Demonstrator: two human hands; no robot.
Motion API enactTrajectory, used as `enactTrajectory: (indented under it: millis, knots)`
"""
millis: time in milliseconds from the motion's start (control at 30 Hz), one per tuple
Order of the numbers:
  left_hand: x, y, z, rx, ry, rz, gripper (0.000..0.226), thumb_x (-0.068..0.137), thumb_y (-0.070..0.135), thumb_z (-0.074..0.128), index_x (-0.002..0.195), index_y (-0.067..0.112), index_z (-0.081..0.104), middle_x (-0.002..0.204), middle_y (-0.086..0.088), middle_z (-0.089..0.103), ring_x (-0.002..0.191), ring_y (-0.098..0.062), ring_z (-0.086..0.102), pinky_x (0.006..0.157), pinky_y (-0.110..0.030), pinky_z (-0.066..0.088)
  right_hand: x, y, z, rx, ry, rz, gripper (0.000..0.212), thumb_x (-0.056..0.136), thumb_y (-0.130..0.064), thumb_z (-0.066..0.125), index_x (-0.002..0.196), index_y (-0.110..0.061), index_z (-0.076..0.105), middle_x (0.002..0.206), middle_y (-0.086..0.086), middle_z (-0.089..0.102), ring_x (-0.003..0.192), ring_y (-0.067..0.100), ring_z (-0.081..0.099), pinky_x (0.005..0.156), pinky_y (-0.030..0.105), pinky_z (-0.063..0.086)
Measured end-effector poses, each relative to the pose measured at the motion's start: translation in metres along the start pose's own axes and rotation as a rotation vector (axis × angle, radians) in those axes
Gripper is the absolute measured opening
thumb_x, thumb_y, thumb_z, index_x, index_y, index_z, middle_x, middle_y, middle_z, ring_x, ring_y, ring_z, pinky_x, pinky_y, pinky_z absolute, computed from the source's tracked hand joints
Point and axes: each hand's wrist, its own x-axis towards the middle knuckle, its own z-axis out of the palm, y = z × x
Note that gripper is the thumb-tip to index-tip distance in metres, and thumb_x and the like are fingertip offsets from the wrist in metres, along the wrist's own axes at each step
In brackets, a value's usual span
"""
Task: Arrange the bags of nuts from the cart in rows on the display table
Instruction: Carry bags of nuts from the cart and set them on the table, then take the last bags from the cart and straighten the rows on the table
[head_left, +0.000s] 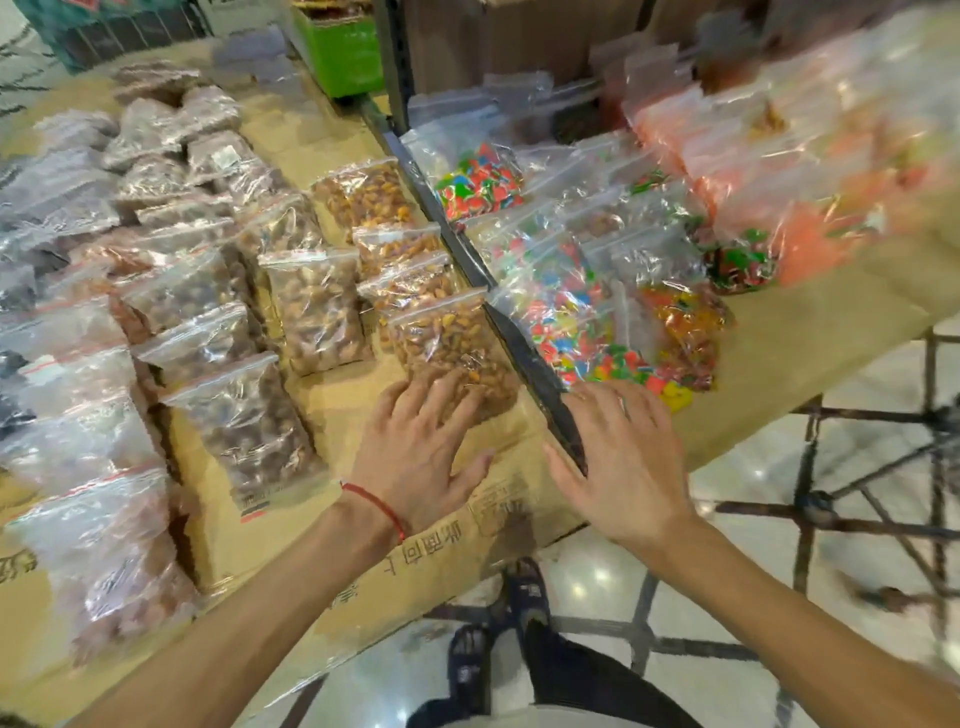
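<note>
A: Where is the nut bag (452, 343) now?
B: On the display table (337, 530), nearest in its row, with its long axis running near to far. Of the 2 hands, the left hand (421, 452) is closer.
A: And the fingers?
B: The left fingers (415, 400) lie straight on its near end. The right hand (623, 457) is spread wide and holds nothing.

Nut rows on the display table (239, 540), a second table (805, 332) beside it

Bags of nuts (311, 306) lie in rows from 9 to 12 o'clock. The nearest bag (452, 353) of the right-hand row sits at 12, under the left hand (415, 457). Just right of it a bar (524, 353) runs toward 11, with the right hand (623, 467) over its near end. Past the bar, at 1 to 2, lie bags of sweets (566, 322).
</note>
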Motion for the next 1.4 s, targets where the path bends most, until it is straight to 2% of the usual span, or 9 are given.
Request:
enactTrajectory:
  millis: [133,300,433,633,767,967,1133,1267,1400]
  knots:
    - [0.009,0.030,-0.001,0.005,-0.023,0.164,0.067,0.101,0.064,0.033,0.148,0.020,0.051,0.150,-0.010,0.053,0.141,-0.036,0.046,0.107,-0.052,0.042,-0.054,0.012,-0.002,0.012,0.032,0.108,0.056,0.093,-0.048,0.055,0.128,-0.007,0.070,0.129,0.018,0.069,0.127,0.040,0.059,0.108,0.054,0.047]
    - [0.031,0.090,0.003,-0.013,0.008,0.366,0.062,0.099,0.061,0.044,0.141,0.017,0.058,0.143,-0.013,0.058,0.135,-0.036,0.051,0.099,-0.053,0.049,-0.113,0.043,-0.007,-0.042,-0.005,0.255,0.052,0.094,-0.052,0.054,0.127,-0.015,0.070,0.128,0.009,0.068,0.122,0.034,0.060,0.109,0.051,0.044]
    - [0.060,0.153,0.010,-0.028,-0.022,0.479,0.067,0.100,0.061,0.042,0.154,0.021,0.045,0.150,-0.011,0.054,0.139,-0.036,0.048,0.107,-0.054,0.045,-0.153,0.090,0.001,-0.061,0.005,0.419,0.054,0.094,-0.053,0.056,0.128,-0.013,0.070,0.128,0.011,0.069,0.124,0.035,0.060,0.112,0.051,0.041]
    - [0.118,0.272,0.015,-0.022,-0.038,0.626,0.061,0.097,0.058,0.047,0.145,0.020,0.051,0.150,-0.009,0.053,0.138,-0.035,0.048,0.107,-0.053,0.044,-0.203,0.200,0.003,-0.103,0.070,0.527,0.050,0.093,-0.050,0.058,0.123,-0.012,0.070,0.122,0.011,0.069,0.119,0.036,0.061,0.111,0.053,0.041]
    - [0.155,0.365,0.013,-0.038,-0.032,0.709,0.062,0.096,0.058,0.040,0.140,0.017,0.057,0.143,-0.010,0.057,0.133,-0.034,0.052,0.103,-0.050,0.045,-0.236,0.285,-0.002,-0.124,0.050,0.604,0.050,0.093,-0.051,0.058,0.122,-0.012,0.070,0.122,0.011,0.070,0.120,0.036,0.062,0.112,0.051,0.038]
    - [0.196,0.501,0.023,-0.069,-0.085,0.728,0.058,0.095,0.058,0.047,0.139,0.021,0.058,0.142,-0.005,0.058,0.133,-0.030,0.052,0.104,-0.049,0.046,-0.286,0.397,-0.011,-0.062,-0.049,0.759,0.057,0.096,-0.056,0.048,0.133,-0.016,0.066,0.137,0.009,0.066,0.130,0.034,0.057,0.115,0.052,0.038]
    - [0.245,0.582,0.037,-0.040,-0.136,0.830,0.058,0.095,0.059,0.049,0.140,0.023,0.056,0.146,-0.008,0.058,0.138,-0.033,0.051,0.108,-0.052,0.046,-0.306,0.472,-0.012,-0.030,-0.068,0.902,0.055,0.096,-0.054,0.046,0.132,-0.018,0.067,0.134,0.007,0.067,0.128,0.032,0.057,0.114,0.051,0.041]
    - [0.304,0.642,0.049,0.003,-0.140,0.937,0.057,0.090,0.058,0.054,0.134,0.022,0.062,0.140,-0.009,0.063,0.133,-0.034,0.056,0.104,-0.051,0.049,-0.309,0.531,-0.008,-0.036,-0.059,1.021,0.052,0.093,-0.053,0.053,0.126,-0.017,0.070,0.129,0.009,0.069,0.126,0.034,0.059,0.112,0.055,0.045]
    - [0.374,0.703,0.061,-0.002,-0.180,1.044,0.057,0.090,0.056,0.055,0.134,0.022,0.062,0.143,-0.009,0.061,0.135,-0.033,0.053,0.106,-0.048,0.046,-0.298,0.594,-0.007,-0.066,-0.038,1.143,0.053,0.095,-0.051,0.044,0.122,-0.014,0.071,0.126,0.010,0.070,0.124,0.035,0.061,0.110,0.056,0.048]
